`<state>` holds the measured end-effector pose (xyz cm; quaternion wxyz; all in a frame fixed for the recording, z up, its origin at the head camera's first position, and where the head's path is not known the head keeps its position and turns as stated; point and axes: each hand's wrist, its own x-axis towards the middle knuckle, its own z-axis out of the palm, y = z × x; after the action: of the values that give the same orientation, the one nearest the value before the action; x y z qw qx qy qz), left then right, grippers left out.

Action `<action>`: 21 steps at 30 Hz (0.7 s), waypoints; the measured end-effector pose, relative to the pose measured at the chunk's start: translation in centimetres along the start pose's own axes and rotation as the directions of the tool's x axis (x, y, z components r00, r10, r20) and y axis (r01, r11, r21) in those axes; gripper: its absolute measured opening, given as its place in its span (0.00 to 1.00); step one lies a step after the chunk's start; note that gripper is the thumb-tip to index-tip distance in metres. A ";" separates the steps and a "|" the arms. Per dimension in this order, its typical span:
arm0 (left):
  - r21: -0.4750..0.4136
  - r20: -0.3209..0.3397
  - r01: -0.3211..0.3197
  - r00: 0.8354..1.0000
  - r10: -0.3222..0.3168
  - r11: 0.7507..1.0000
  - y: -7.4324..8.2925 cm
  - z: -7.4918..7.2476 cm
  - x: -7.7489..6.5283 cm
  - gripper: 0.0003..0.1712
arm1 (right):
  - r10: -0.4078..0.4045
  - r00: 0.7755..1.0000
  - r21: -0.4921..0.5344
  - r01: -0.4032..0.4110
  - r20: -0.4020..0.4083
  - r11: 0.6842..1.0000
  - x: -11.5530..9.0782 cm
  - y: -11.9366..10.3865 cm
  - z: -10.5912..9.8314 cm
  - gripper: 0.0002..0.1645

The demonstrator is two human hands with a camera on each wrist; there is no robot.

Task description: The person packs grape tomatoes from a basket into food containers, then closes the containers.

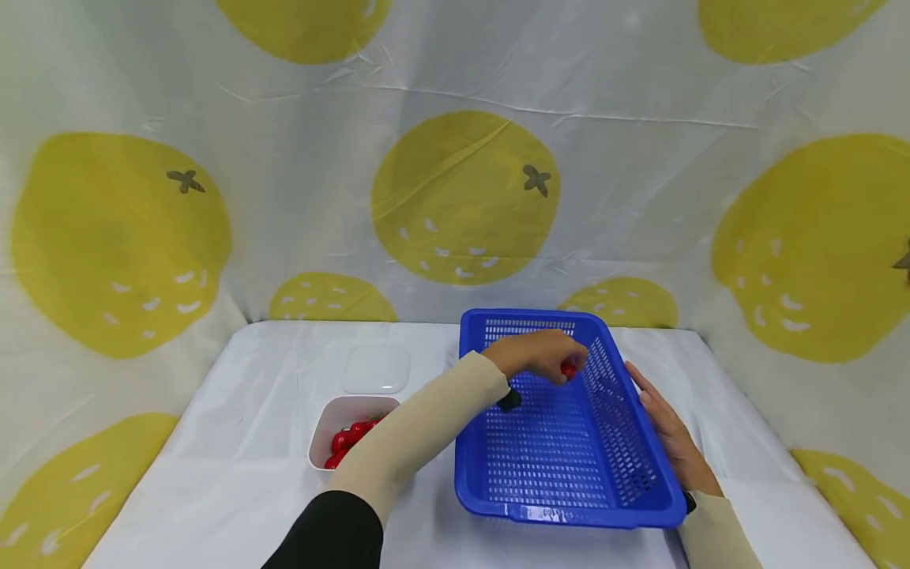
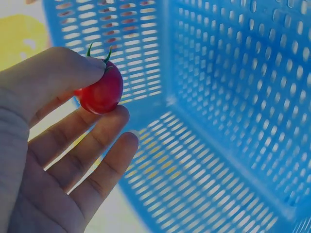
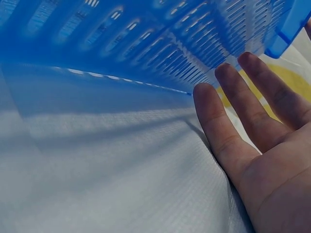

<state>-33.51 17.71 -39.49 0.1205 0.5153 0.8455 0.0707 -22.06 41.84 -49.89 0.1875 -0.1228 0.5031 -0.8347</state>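
Observation:
My left hand reaches over the blue plastic basket and pinches a cherry tomato between thumb and fingers. Green stem tips stick up from the tomato next to the thumb, and the other fingers are spread below it. Perforated basket walls and floor lie just beyond in the left wrist view. On the right outer side of the basket is my right hand, its fingers extended along the wall under the rim. The right wrist view shows several straight fingertips at the perforated side; the thumb is out of sight there.
To the left of the basket stands a white container with several cherry tomatoes, partly covered by my left forearm. Behind it lies a translucent lid. A lemon-printed curtain hangs behind the white-covered table.

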 end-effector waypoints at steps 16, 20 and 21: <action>-0.014 -0.137 -0.138 0.981 0.135 0.990 -0.6 -2.8 -6.6 0.15 | -0.017 1.000 -0.012 0.017 -0.012 1.000 -0.1 -1.1 -1.4 0.31; -0.068 -0.202 -0.135 0.972 0.119 0.988 -1.6 -3.4 -9.0 0.16 | 0.002 0.999 -0.035 -0.003 -0.046 0.999 -0.2 -1.1 -1.4 0.31; -0.080 -0.219 -0.132 0.969 0.112 0.988 -1.9 -3.6 -9.6 0.16 | 0.003 0.999 -0.036 -0.004 -0.047 0.999 -0.2 -1.1 -1.4 0.31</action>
<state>-31.86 8.34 -35.25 0.0481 0.5495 0.8161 0.1726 -22.68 43.49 -49.57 0.1749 -0.1057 0.5226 -0.8277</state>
